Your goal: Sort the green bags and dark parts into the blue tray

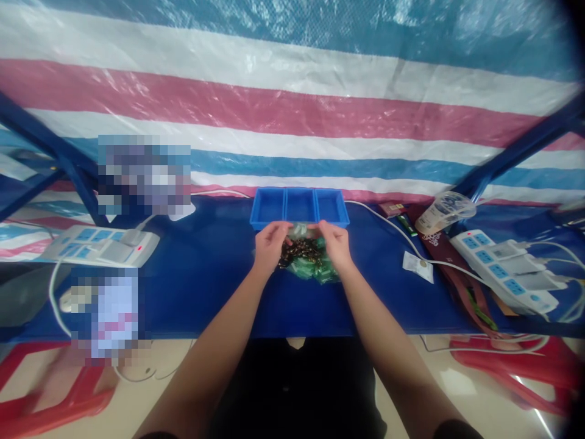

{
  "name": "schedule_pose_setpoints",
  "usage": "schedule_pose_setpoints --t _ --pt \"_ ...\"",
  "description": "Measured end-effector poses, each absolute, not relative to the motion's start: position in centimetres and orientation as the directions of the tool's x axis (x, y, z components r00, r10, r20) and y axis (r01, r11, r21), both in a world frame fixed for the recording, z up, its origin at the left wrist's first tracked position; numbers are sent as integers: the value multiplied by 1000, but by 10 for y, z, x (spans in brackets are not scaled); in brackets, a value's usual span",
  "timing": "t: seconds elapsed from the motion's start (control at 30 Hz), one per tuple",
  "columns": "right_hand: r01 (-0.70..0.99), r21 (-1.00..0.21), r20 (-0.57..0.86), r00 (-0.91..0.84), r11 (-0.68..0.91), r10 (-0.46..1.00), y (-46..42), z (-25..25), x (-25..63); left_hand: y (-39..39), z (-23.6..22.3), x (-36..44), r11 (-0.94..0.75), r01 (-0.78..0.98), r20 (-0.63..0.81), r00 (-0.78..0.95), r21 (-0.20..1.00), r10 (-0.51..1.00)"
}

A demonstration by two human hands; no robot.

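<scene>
Pinching small clear plastic packet (300, 231), 9 o'clock edge: left hand (269, 242). Blue three-compartment plastic tray (300, 226) at 12; small dark-coppery pieces (299, 251), crumpled green plastic (315, 272) at 6. Right hand (336, 244) pinches 3 o'clock edge. Done/left: cannot tell.

Clear item (300, 230) between fingers (323, 226) blurred; dark pieces (301, 251) too small to identify.
</scene>
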State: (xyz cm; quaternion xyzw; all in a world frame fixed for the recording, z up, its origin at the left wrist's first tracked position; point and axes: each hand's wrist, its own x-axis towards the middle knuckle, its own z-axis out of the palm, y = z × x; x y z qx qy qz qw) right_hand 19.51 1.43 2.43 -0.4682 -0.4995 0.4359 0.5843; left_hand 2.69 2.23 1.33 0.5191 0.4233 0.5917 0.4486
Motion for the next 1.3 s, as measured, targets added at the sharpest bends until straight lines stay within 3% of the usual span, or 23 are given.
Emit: schedule_pose_setpoints --t 0.3,0.87,1.1,1.2,1.3 --pt "-35 -978 204 86 207 975 16 16 191 24 6 26 -303 57 308 -105 951 946" --pt "-87 -977 170 240 195 956 17 20 192 19 7 25 -311 99 304 80 945 949" --pt "-65 -982 156 242 176 958 16 22 194 20 4 24 -326 265 309 107 907 945" --pt "-111 -969 193 222 221 956 17 20 194 19 7 26 -293 218 281 85 931 956" --pt "-218 -938 221 217 269 951 19 17 193 20 9 25 -271 62 269 42 961 962"
